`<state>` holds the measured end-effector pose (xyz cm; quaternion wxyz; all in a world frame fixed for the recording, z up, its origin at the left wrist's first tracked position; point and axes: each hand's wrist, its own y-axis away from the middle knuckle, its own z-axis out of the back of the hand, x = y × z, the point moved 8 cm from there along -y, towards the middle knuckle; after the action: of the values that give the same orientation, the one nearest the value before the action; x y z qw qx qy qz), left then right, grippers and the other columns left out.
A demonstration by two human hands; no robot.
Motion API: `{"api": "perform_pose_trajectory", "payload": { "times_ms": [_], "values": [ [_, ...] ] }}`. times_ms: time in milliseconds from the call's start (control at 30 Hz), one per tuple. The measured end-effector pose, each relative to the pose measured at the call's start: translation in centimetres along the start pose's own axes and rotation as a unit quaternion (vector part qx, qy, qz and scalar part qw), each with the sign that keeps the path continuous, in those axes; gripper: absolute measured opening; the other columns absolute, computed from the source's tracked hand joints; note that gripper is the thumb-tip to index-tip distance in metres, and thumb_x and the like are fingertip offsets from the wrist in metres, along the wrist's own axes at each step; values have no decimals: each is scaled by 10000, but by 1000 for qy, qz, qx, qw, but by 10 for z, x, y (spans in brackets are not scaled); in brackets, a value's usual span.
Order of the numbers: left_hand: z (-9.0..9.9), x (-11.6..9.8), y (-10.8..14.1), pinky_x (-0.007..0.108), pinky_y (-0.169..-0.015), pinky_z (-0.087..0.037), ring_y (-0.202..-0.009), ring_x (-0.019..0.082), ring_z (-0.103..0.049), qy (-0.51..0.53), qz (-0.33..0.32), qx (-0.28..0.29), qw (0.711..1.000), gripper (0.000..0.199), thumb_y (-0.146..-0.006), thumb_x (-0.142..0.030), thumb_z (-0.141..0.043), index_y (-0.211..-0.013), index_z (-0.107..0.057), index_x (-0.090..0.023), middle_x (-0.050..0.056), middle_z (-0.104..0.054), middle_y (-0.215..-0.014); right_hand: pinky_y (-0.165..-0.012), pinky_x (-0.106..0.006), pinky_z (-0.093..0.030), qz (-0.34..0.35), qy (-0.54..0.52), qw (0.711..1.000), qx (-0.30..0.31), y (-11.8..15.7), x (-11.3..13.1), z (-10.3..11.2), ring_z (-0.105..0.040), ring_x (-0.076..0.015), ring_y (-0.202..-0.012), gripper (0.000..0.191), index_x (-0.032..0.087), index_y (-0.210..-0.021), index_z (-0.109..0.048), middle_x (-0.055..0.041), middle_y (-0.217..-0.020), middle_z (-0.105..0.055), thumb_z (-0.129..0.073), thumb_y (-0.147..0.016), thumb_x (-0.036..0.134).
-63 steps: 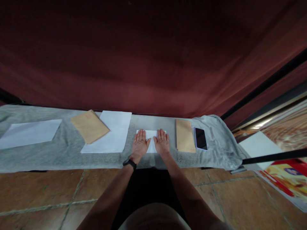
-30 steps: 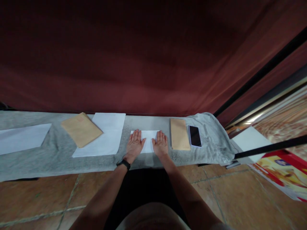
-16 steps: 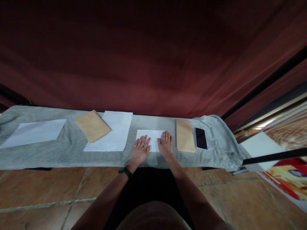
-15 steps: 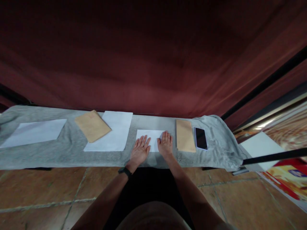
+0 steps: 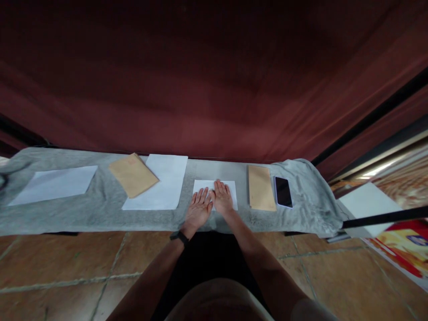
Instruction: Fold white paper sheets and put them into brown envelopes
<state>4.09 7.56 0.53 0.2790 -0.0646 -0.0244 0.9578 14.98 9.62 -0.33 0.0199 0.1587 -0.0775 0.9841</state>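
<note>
A small white sheet of paper [image 5: 233, 194] lies on the grey cloth in front of me, partly covered by both hands. My left hand [image 5: 199, 208] rests flat on its left part, fingers stretched out, a dark band on the wrist. Flat on the middle of the paper is my right hand [image 5: 222, 197], its thumb side touching or nearly touching the left hand. Neither hand grips anything. To the right lie a brown envelope [image 5: 261, 189] and a phone [image 5: 283, 191] with a dark screen.
On the left, another brown envelope [image 5: 133, 175] overlaps a large white sheet [image 5: 169, 183]. Farther left lies one more white sheet [image 5: 56, 183]. A grey cloth [image 5: 107, 218] covers the narrow table. Behind hangs a dark red curtain [image 5: 207, 120]; a black bar [image 5: 377, 220] crosses at right.
My right hand has slid left across the paper, from its right edge to the middle, up against my left hand. The left hand stays flat in place. The view has shifted slightly.
</note>
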Motion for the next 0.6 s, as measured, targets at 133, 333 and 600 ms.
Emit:
{"api": "perform_pose_trajectory", "payload": {
  "times_ms": [133, 333, 600],
  "values": [
    [0, 0, 0, 480, -1280, -186, -1556, 259, -241, 3, 0, -13, 1000, 546, -1049, -367, -298, -1563, -409, -220, 54, -333, -1655, -1250, -467, -199, -16, 17, 1000, -16, 5, -15, 2, -309, -268, -1527, 589, 81, -1575, -357, -162, -1640, -333, -320, -1081, 399],
    [3, 0, 1, 473, -1280, -186, -1559, 243, -230, 7, 1, -17, 1000, 553, -1048, -366, -297, -1580, -373, -237, 48, -326, -1658, -1230, -476, -255, -52, 48, 995, -64, 15, -32, 6, -352, -300, -1501, 636, 16, -1549, -382, -215, -1613, -368, -354, -1065, 427],
    [1, 0, -1, 487, -1279, -187, -1563, 261, -216, 9, 3, -4, 1000, 602, -1054, -481, -257, -1583, -368, -216, 72, -300, -1664, -1186, -510, -321, -57, 71, 986, -138, 36, -46, 19, -427, -332, -1448, 633, -4, -1521, -421, -256, -1562, -434, -354, -1062, 427]
  ]
}}
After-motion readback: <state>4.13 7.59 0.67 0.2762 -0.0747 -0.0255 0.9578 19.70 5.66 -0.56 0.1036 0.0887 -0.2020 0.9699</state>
